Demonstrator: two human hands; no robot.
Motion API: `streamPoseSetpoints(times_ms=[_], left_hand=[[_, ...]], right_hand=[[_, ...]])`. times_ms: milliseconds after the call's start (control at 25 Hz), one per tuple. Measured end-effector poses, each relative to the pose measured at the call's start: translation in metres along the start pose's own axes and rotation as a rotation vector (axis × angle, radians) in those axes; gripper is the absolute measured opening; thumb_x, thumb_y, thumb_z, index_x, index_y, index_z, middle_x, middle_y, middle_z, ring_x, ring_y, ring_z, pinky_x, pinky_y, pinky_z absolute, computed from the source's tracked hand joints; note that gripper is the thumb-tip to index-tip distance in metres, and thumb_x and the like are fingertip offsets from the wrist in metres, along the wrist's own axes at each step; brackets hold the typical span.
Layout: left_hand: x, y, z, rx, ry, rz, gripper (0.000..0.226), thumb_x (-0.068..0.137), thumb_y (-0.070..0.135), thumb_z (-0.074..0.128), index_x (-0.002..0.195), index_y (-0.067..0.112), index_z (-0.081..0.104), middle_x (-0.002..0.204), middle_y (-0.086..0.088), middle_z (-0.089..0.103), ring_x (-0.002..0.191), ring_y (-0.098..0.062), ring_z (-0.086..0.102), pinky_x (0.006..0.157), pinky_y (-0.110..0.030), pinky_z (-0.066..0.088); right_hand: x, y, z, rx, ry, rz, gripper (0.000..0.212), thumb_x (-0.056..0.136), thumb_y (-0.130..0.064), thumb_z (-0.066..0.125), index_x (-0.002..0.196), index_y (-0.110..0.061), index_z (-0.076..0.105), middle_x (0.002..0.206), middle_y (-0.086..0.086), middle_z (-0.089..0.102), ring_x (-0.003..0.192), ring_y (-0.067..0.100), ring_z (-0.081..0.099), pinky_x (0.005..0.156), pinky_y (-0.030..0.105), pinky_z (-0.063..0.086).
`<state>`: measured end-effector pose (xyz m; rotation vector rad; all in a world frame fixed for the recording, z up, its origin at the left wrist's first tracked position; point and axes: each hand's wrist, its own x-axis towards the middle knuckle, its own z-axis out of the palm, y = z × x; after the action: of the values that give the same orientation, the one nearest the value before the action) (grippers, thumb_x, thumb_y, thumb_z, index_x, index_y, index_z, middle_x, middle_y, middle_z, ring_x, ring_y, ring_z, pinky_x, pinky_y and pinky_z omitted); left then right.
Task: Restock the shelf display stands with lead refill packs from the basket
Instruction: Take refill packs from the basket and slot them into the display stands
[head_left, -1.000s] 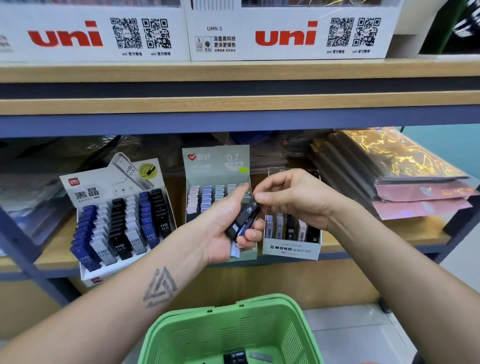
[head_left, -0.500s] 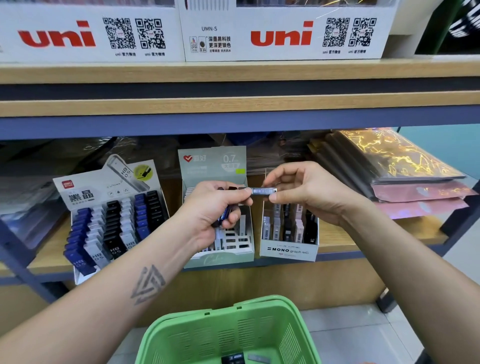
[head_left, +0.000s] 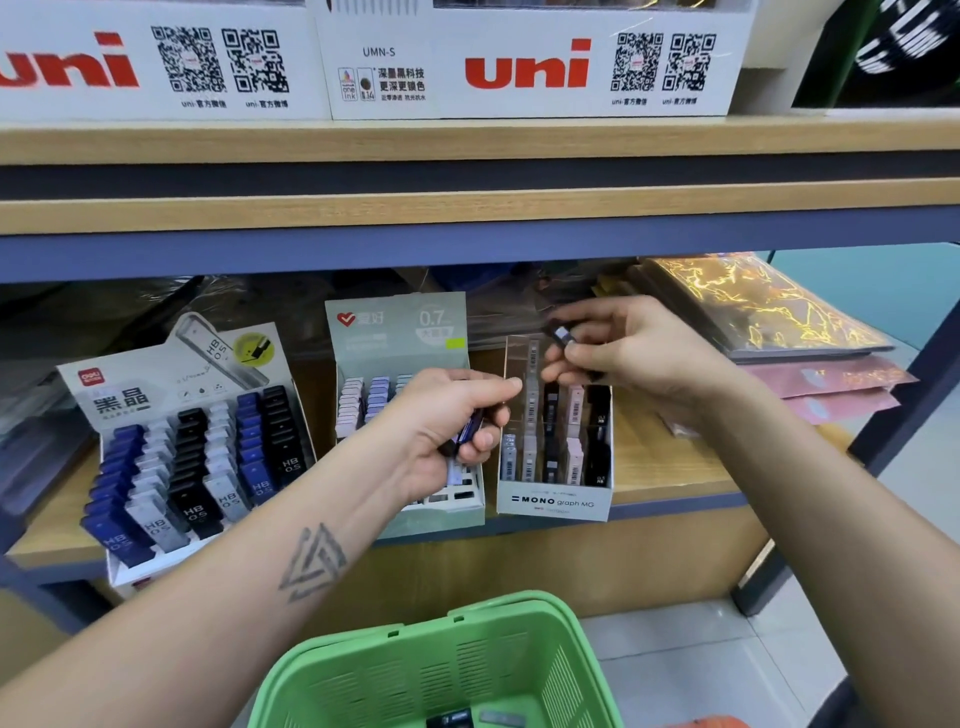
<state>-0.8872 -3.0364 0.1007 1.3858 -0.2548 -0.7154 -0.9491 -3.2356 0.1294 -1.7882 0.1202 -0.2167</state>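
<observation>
My right hand (head_left: 631, 349) pinches one dark lead refill pack (head_left: 561, 333) just above the back of the white MONO display stand (head_left: 554, 503). My left hand (head_left: 451, 422) grips a small bundle of dark and blue refill packs (head_left: 468, 432) in front of the pale green 0.7 display stand (head_left: 400, 325). Further left stands a white stand (head_left: 130, 384) filled with rows of blue, grey and black HB 0.5 packs. Below, the green basket (head_left: 540, 639) holds a few loose packs (head_left: 451, 719) at the frame's bottom edge.
The stands sit on a wooden shelf (head_left: 670, 467) with blue metal framing. Stacked glossy folders (head_left: 753, 312) lie to the right of the MONO stand. Above, white uni boxes (head_left: 524, 67) line the upper shelf. Tiled floor shows at the lower right.
My right hand pulled one pack out of the left hand's bundle and carried it right, over the MONO stand. The left hand stayed in front of the green stand.
</observation>
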Motion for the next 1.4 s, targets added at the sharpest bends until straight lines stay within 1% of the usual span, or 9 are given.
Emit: streamPoseSetpoints(times_ms=[160,360,480,560,720,920,1080,1240,1400], left_hand=[[0.005,-0.003,0.007,-0.006,-0.007,0.003,0.008,0.092,0.006,0.066,0.093,0.000,0.060,0.067,-0.011,0.059,0.038,-0.010,0.041,0.032,-0.016,0.025],[0.012,-0.009,0.013,-0.001,-0.006,0.005,0.004,0.093,0.001,0.063,0.090,-0.002,0.063,0.074,-0.014,0.064,0.038,-0.010,0.041,0.034,-0.016,0.024],[0.014,-0.012,0.016,0.030,0.015,0.009,0.010,0.091,0.001,0.066,0.099,-0.005,0.065,0.083,-0.020,0.068,0.040,-0.010,0.042,0.034,-0.016,0.027],[0.014,-0.015,0.016,0.047,0.010,-0.006,0.020,0.090,0.002,0.068,0.108,-0.007,0.064,0.089,-0.024,0.071,0.040,-0.011,0.043,0.034,-0.017,0.029],[0.014,-0.016,0.014,0.020,-0.013,-0.022,0.017,0.093,0.003,0.065,0.108,-0.005,0.062,0.097,-0.028,0.073,0.039,-0.011,0.043,0.033,-0.017,0.028],[0.013,-0.018,0.013,0.007,-0.016,-0.003,0.019,0.093,0.000,0.064,0.110,-0.008,0.061,0.092,-0.025,0.072,0.040,-0.011,0.044,0.034,-0.017,0.029],[0.012,-0.017,0.013,-0.027,-0.002,-0.052,0.014,0.094,0.000,0.062,0.106,-0.007,0.058,0.092,-0.027,0.071,0.040,-0.011,0.044,0.034,-0.017,0.029],[0.011,-0.013,0.006,-0.081,-0.009,-0.140,0.009,0.095,0.001,0.058,0.102,-0.003,0.053,0.088,-0.024,0.068,0.042,-0.011,0.044,0.034,-0.016,0.029],[0.009,-0.013,0.000,-0.071,-0.020,-0.166,0.012,0.093,0.001,0.060,0.103,-0.003,0.054,0.085,-0.023,0.068,0.043,-0.011,0.045,0.033,-0.016,0.031]], right_hand=[[-0.002,0.002,-0.012,0.233,0.142,0.028,0.026,0.093,0.007,0.061,0.116,-0.003,0.055,0.099,0.026,0.074,0.095,0.037,0.075,0.085,0.045,0.062],[0.005,0.010,-0.017,0.140,0.335,0.031,0.020,0.078,-0.004,0.083,0.094,-0.007,0.072,0.089,0.012,0.076,0.086,0.026,0.074,0.081,0.036,0.059],[0.005,0.012,-0.009,0.184,0.238,0.088,0.019,0.080,-0.001,0.080,0.097,0.001,0.071,0.076,0.009,0.073,0.066,0.016,0.067,0.063,0.023,0.058],[0.005,0.012,-0.005,0.211,0.176,0.102,0.016,0.083,0.002,0.076,0.097,0.004,0.069,0.074,0.011,0.073,0.065,0.016,0.069,0.060,0.020,0.059],[0.003,0.012,-0.004,0.191,0.093,0.126,0.013,0.086,0.000,0.073,0.098,0.004,0.070,0.081,0.016,0.075,0.074,0.021,0.073,0.068,0.025,0.063],[-0.004,0.010,-0.008,0.180,0.000,0.114,0.019,0.087,0.006,0.069,0.106,0.006,0.068,0.089,0.021,0.075,0.080,0.025,0.075,0.074,0.029,0.064],[-0.005,0.007,-0.013,0.006,0.075,0.020,0.018,0.081,0.005,0.077,0.099,0.002,0.073,0.085,0.013,0.076,0.081,0.025,0.075,0.073,0.032,0.063],[0.001,0.010,-0.019,-0.412,0.235,-0.055,0.013,0.081,-0.006,0.082,0.091,-0.013,0.077,0.082,0.003,0.075,0.079,0.016,0.073,0.070,0.023,0.055],[0.008,0.019,-0.006,-0.753,0.244,-0.100,0.013,0.084,-0.011,0.079,0.096,-0.016,0.078,0.088,-0.004,0.072,0.083,0.007,0.066,0.072,0.021,0.054]])
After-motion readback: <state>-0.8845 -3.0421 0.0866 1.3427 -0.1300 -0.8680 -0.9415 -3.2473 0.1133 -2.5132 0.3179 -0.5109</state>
